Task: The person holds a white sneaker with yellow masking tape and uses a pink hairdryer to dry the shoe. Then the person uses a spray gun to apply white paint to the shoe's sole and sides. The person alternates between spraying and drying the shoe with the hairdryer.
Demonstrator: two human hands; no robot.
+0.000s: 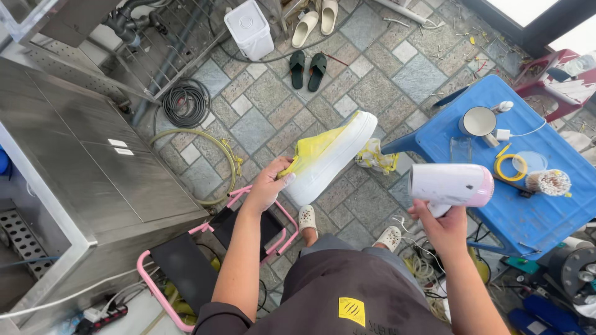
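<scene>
Now | left hand [268,186] gripping yellow-white shoe [326,155] | right hand [442,224] clutching pink-white hairdryer [450,185]

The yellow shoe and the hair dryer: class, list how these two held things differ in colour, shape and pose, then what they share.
The yellow shoe is yellow on top with a thick white sole; the hair dryer is white with a pink rear end. The shoe is long and flat-soled; the dryer is a short barrel with a handle. The left hand grips the shoe at its heel, toe pointing away; the right hand holds the dryer by its handle, nozzle facing the shoe. Both are held in the air above the paved floor.
</scene>
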